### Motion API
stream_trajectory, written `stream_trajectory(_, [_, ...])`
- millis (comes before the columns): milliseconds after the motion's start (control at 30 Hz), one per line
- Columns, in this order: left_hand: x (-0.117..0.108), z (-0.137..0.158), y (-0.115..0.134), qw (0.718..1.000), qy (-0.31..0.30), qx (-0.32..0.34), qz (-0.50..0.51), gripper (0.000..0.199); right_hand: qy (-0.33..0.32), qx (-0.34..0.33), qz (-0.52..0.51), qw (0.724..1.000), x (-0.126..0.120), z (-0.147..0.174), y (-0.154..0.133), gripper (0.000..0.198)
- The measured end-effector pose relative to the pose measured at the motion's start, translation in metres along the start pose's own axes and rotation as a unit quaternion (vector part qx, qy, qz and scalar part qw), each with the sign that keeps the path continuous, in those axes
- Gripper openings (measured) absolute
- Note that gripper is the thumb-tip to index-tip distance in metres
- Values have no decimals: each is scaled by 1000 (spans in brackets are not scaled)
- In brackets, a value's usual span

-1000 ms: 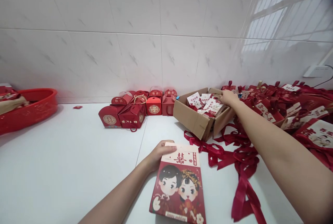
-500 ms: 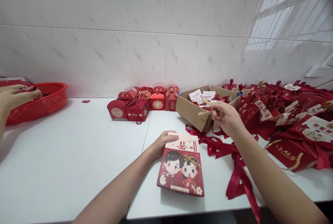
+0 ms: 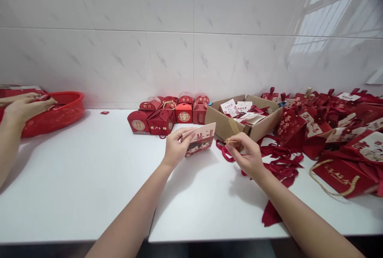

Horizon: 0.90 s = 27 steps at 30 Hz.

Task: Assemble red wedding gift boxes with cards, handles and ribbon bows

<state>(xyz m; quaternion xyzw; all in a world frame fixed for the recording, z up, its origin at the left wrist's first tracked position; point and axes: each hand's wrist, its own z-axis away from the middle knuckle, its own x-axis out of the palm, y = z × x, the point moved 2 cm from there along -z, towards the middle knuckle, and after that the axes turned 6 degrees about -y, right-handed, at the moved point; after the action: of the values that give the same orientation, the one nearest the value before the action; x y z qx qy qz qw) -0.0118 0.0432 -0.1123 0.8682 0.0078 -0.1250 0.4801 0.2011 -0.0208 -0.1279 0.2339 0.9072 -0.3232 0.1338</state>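
My left hand (image 3: 177, 146) grips a red and white wedding gift box (image 3: 201, 140) by its pale top flap, thumb in front. The box is lifted off the table and tilted, so its printed cartoon couple shows foreshortened. To its right, my right hand (image 3: 247, 156) pinches a gold ribbon (image 3: 233, 127) between thumb and fingertips. One end of the ribbon stands up and a narrow part points toward the box, apart from it. Just behind my right hand is an open cardboard box (image 3: 218, 122) holding white and red printed cards.
Dark red ribbons (image 3: 281, 162) lie loose beside my right forearm. Finished-looking red boxes (image 3: 335, 176) crowd the right side. Several small red boxes (image 3: 161, 122) stand by the wall. At left, another person's hands (image 3: 26, 108) work over a red plastic basket (image 3: 70, 110).
My left hand has raised and tilted the gift box away from the table front. My right hand has come down and left, bringing the gold ribbon nearer the box.
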Motion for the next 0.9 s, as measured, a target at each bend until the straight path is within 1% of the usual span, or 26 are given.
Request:
stream_trajectory(67, [4, 3, -6, 999, 5, 13, -33, 18, -17, -50, 41, 998, 2, 1, -8, 10])
stream_trajectory(100, [6, 5, -8, 998, 12, 31, -55, 17, -25, -66, 50, 996, 3, 2, -11, 10])
stream_trajectory(133, [7, 6, -8, 995, 22, 58, -80, 18, -32, -78, 53, 995, 5, 4, -13, 9])
stream_trajectory(200, [7, 9, -4, 980, 43, 139, -134, 27, -43, -96, 52, 993, 8, 6, -15, 10])
stream_trajectory(267, [6, 14, 5, 953, 51, 228, -194, 38, -52, -107, 54, 991, 10, 8, -17, 11])
stream_trajectory(300, [6, 17, 9, 936, 48, 265, -228, 39, -58, -112, 56, 991, 11, 9, -17, 11])
stream_trajectory(333, [6, 20, 14, 918, 41, 296, -262, 38, -63, -116, 58, 990, 12, 9, -18, 12])
stream_trajectory(433, [9, 32, 26, 865, 0, 370, -340, 24, -71, -127, 68, 987, 12, 9, -19, 13])
stream_trajectory(500, [12, 39, 31, 843, -24, 401, -356, 20, -74, -129, 76, 986, 12, 9, -21, 13])
stream_trajectory(567, [15, 44, 36, 841, -36, 410, -351, 20, -77, -132, 85, 985, 12, 9, -22, 11])
stream_trajectory(767, [15, 47, 45, 857, -104, 403, -303, 29, -98, -134, 94, 982, 14, 11, -23, 11])
stream_trajectory(900, [15, 47, 46, 865, -122, 384, -298, 24, -114, -140, 89, 980, 15, 13, -23, 9])
